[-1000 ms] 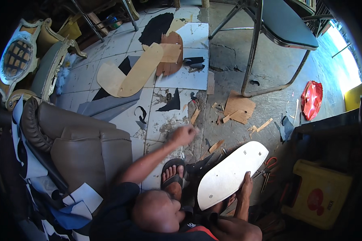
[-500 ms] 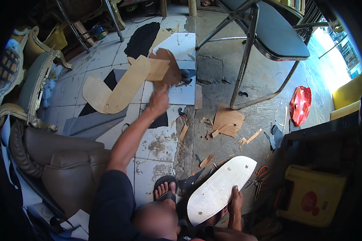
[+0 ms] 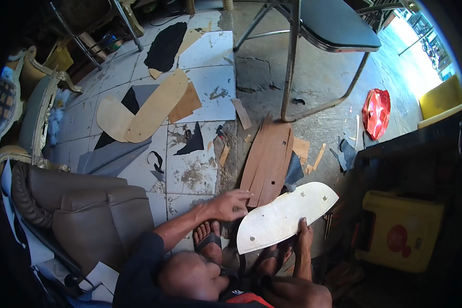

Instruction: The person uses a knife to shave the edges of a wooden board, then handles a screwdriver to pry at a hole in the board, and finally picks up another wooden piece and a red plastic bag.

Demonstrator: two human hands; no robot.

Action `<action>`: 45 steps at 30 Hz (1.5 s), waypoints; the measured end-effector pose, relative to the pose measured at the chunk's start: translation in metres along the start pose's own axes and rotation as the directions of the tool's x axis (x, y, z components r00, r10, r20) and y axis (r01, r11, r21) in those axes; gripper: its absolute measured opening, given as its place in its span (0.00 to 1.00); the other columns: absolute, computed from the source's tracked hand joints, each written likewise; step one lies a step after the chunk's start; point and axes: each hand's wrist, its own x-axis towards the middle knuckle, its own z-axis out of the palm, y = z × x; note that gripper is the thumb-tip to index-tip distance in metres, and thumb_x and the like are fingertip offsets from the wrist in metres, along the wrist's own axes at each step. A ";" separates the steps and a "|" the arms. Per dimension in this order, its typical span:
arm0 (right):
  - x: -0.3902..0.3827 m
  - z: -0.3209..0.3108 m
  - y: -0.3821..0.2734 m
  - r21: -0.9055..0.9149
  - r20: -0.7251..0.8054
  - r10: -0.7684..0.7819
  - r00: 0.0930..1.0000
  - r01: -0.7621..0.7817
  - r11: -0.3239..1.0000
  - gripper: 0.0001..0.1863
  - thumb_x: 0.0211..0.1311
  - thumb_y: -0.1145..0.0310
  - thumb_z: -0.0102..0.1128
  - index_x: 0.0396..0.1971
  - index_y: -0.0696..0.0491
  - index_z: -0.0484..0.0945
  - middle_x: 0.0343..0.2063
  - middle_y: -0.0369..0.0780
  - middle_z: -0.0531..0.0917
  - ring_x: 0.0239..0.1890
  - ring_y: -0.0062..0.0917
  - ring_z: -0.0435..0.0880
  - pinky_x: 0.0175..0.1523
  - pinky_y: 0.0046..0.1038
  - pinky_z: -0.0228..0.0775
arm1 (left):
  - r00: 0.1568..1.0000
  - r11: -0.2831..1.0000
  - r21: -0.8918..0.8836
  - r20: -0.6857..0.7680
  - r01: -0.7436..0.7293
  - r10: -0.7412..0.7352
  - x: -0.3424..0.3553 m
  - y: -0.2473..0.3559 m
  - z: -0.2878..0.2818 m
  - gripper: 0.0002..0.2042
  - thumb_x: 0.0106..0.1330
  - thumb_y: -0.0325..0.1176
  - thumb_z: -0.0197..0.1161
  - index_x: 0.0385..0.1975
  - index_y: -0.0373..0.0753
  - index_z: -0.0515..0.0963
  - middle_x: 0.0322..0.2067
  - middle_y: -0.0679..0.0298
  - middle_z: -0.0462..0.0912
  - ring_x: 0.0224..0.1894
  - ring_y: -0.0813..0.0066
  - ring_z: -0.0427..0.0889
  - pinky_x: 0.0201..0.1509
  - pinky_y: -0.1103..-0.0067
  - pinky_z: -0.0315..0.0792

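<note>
My right hand (image 3: pixel 305 235) grips the lower edge of a cream, curved-edged board (image 3: pixel 287 215), with the thumb on its upper face. Small marks or holes dot the board. My left hand (image 3: pixel 231 204) is at the near left corner of a brown wooden panel (image 3: pixel 267 159). Its index finger reaches over the panel's edge and the thumb stands apart, so the hand looks open. The panel, with a few small dark holes, lies on the floor just beyond the cream board. A dark grey-blue scrap (image 3: pixel 294 170) shows beside it.
Rounded cream pieces (image 3: pixel 156 105), grey cloth (image 3: pixel 115 156) and black scraps (image 3: pixel 167 46) lie on the tiles. A folding chair (image 3: pixel 339 31) stands ahead. A brown leather seat (image 3: pixel 102 215) is at left, a yellow container (image 3: pixel 400 231) at right, a red crumpled wrapper (image 3: pixel 376 115) further off.
My left hand has drawn back toward me from the far tiles, bringing the brown panel close. The cream board has turned slightly and moved up in my right hand. The view has shifted.
</note>
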 end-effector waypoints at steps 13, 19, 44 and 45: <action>-0.024 -0.025 -0.001 0.129 -0.050 -0.060 0.997 0.066 0.989 0.26 0.70 0.60 0.58 0.54 0.70 0.71 0.49 0.49 0.81 0.50 0.32 0.81 0.60 0.33 0.69 | 0.445 0.383 0.289 -0.787 0.878 -0.427 -0.019 -0.208 -0.211 0.22 0.61 0.42 0.67 0.54 0.43 0.77 0.60 0.53 0.75 0.67 0.53 0.68 0.65 0.59 0.66; -0.019 -0.028 0.012 0.103 -0.054 0.007 0.999 -0.001 0.995 0.25 0.70 0.60 0.59 0.52 0.70 0.72 0.47 0.48 0.82 0.46 0.31 0.83 0.56 0.31 0.71 | 0.549 0.615 0.275 -0.775 0.739 -0.313 -0.008 -0.185 -0.186 0.13 0.65 0.40 0.56 0.29 0.36 0.80 0.30 0.42 0.84 0.39 0.43 0.84 0.44 0.55 0.76; -0.019 -0.034 0.010 0.087 -0.062 0.017 0.998 -0.011 0.996 0.27 0.69 0.58 0.59 0.53 0.69 0.74 0.44 0.46 0.84 0.41 0.27 0.84 0.52 0.28 0.73 | 0.704 0.725 0.148 -0.431 0.673 -0.565 0.074 -0.006 0.024 0.53 0.51 0.48 0.75 0.74 0.38 0.48 0.72 0.41 0.48 0.71 0.35 0.53 0.69 0.53 0.60; -0.018 -0.037 0.008 -0.029 -0.069 0.026 0.997 -0.028 0.999 0.28 0.68 0.58 0.59 0.54 0.68 0.74 0.43 0.47 0.85 0.41 0.30 0.84 0.53 0.29 0.73 | 0.688 0.656 0.222 -0.346 0.721 -0.638 0.088 0.019 0.029 0.57 0.50 0.52 0.75 0.75 0.40 0.43 0.74 0.42 0.43 0.73 0.33 0.46 0.70 0.48 0.56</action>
